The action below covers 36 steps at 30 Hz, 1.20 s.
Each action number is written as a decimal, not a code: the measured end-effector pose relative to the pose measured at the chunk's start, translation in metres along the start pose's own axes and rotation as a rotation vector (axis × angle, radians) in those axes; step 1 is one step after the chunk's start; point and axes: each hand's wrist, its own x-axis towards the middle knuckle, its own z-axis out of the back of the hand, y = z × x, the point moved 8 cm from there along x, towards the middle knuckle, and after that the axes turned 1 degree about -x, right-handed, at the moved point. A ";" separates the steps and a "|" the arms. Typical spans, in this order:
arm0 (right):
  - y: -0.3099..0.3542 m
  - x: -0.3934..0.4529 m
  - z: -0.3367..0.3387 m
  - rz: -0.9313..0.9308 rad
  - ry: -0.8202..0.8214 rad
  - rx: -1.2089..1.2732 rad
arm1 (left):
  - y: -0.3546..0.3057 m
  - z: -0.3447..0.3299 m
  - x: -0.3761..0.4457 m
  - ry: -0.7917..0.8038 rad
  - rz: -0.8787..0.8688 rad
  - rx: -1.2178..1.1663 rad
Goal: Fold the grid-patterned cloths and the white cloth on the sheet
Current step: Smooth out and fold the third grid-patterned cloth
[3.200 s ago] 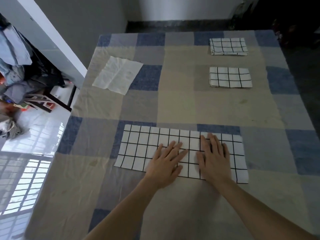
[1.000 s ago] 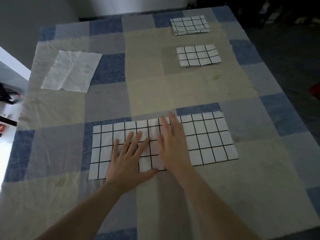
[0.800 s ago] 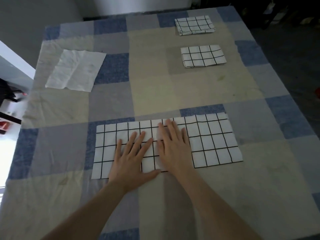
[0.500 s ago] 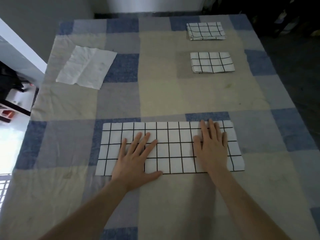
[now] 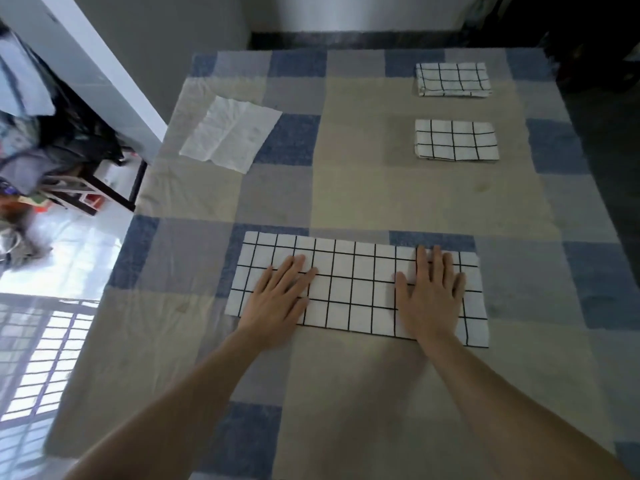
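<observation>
1. A long grid-patterned cloth lies flat on the checked sheet in the lower middle of the frame, folded into a wide strip.
2. The left hand rests palm down on the left part of this cloth, with the fingers straight and a little spread; it grasps nothing.
3. The right hand rests palm down on the right part of the same cloth, fingers straight and close together; it also grasps nothing.
4. The two hands are well apart, with bare cloth between them.
5. A smaller folded grid cloth lies in the upper right of the frame.
6. Another folded grid cloth lies above it, near the far edge of the sheet.
7. The white cloth lies spread out and creased in the upper left part of the sheet.
8. At the left edge of the frame, clothes hang over a dark rack beside a bright tiled floor.
</observation>
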 end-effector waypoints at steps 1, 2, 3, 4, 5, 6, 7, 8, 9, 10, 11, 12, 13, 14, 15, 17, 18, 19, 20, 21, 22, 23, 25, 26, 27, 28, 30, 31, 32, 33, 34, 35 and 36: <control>-0.001 -0.001 -0.001 0.000 0.022 0.002 | 0.012 -0.001 -0.007 -0.003 0.022 -0.004; -0.001 -0.002 -0.001 0.000 0.042 0.005 | 0.025 -0.001 -0.015 -0.013 0.048 -0.006; -0.001 -0.002 -0.001 0.000 0.064 0.008 | 0.039 0.000 -0.023 -0.023 0.083 -0.009; 0.000 -0.001 -0.002 -0.001 0.095 0.013 | 0.054 0.002 -0.031 -0.031 0.127 -0.010; 0.001 0.001 -0.003 -0.005 0.137 0.019 | 0.069 0.003 -0.037 -0.038 0.180 -0.013; 0.001 0.004 -0.004 -0.012 0.190 0.025 | 0.082 0.004 -0.042 -0.034 0.243 -0.021; 0.001 0.006 -0.005 -0.018 0.254 0.032 | 0.092 0.005 -0.046 -0.023 0.308 -0.021; 0.001 0.007 -0.005 -0.021 0.319 0.039 | 0.100 0.005 -0.050 -0.009 0.368 -0.009; 0.000 0.007 -0.005 -0.020 0.372 0.043 | 0.105 0.007 -0.052 -0.010 0.420 0.003; 0.000 0.007 -0.005 -0.013 0.411 0.043 | 0.105 0.010 -0.054 -0.030 0.459 0.009; 0.000 0.007 -0.003 -0.007 0.439 0.041 | 0.100 0.013 -0.054 -0.061 0.473 0.011; 0.001 0.007 -0.002 -0.004 0.460 0.043 | 0.087 0.017 -0.053 -0.100 0.445 0.013; 0.002 0.006 -0.001 -0.006 0.476 0.044 | 0.065 0.022 -0.050 -0.134 0.369 0.013; 0.003 0.006 0.001 -0.012 0.492 0.040 | 0.036 0.025 -0.047 -0.153 0.260 0.000; 0.004 0.006 0.002 -0.022 0.511 0.033 | 0.003 0.025 -0.045 -0.158 0.147 -0.026; 0.006 0.006 0.005 -0.039 0.546 0.016 | -0.058 0.015 -0.044 -0.148 0.011 -0.082; 0.006 0.007 0.005 -0.040 0.557 0.004 | -0.079 0.010 -0.044 -0.143 0.001 -0.119; 0.005 0.007 0.006 -0.037 0.564 -0.009 | -0.092 0.005 -0.043 -0.135 0.019 -0.161; 0.004 0.007 0.006 -0.031 0.569 -0.019 | -0.099 0.001 -0.043 -0.128 0.046 -0.194; 0.004 0.007 0.007 -0.025 0.573 -0.024 | -0.100 -0.003 -0.042 -0.128 0.068 -0.206; 0.004 0.006 0.007 -0.023 0.575 -0.025 | -0.097 -0.004 -0.041 -0.132 0.084 -0.210; 0.004 0.006 0.008 -0.022 0.576 -0.025 | -0.093 -0.003 -0.039 -0.137 0.098 -0.210; 0.006 0.006 0.011 -0.018 0.575 -0.043 | -0.083 0.004 -0.035 -0.134 0.116 -0.227; 0.006 0.007 0.012 -0.017 0.576 -0.060 | -0.080 0.008 -0.032 -0.133 0.111 -0.227; 0.007 0.008 0.014 -0.020 0.579 -0.077 | -0.077 0.013 -0.029 -0.131 0.096 -0.210; 0.007 0.009 0.017 -0.023 0.579 -0.085 | -0.076 0.016 -0.026 -0.124 0.079 -0.187; 0.008 0.010 0.023 -0.030 0.554 -0.092 | -0.074 0.022 -0.020 -0.109 0.066 -0.161; 0.009 0.011 0.027 -0.032 0.532 -0.103 | -0.074 0.025 -0.019 -0.103 0.074 -0.153; 0.010 0.011 0.032 -0.031 0.507 -0.125 | -0.074 0.029 -0.018 -0.104 0.093 -0.146; 0.011 0.011 0.035 -0.031 0.485 -0.152 | -0.072 0.033 -0.019 -0.115 0.123 -0.146; 0.012 0.011 0.038 -0.040 0.471 -0.177 | -0.071 0.037 -0.020 -0.133 0.155 -0.158; 0.012 0.010 0.040 -0.060 0.468 -0.200 | -0.068 0.041 -0.021 -0.154 0.185 -0.177; 0.012 0.010 0.040 -0.086 0.478 -0.223 | -0.066 0.044 -0.023 -0.173 0.217 -0.205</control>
